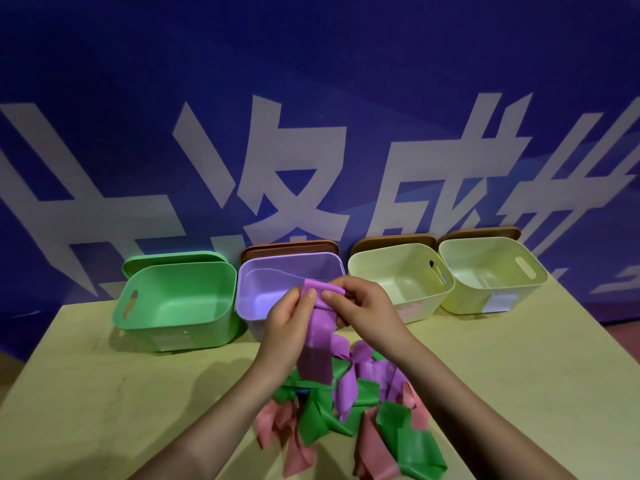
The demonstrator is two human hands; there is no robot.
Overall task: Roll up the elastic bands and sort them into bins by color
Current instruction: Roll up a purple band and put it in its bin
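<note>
Over the purple bin [263, 271], your two hands meet on one purple band [317, 341]. Your left hand [289, 318] curls around the band's left edge, fingertips [309, 293] on its upper part. Your right hand [360, 303] pinches the top fold, thumb in front and fingers curled behind it (partly hidden by the band). The band's top end is bunched between both sets of fingers; the rest hangs as a flat strip down to the pile of bands [346, 410] on the table [104, 393]. That pile mixes purple, green and pink strips, tangled, just below your wrists. Behind, a row of bins: green bin [173, 299] at left, then purple, then two pale yellow bins [491, 271] at right.
</note>
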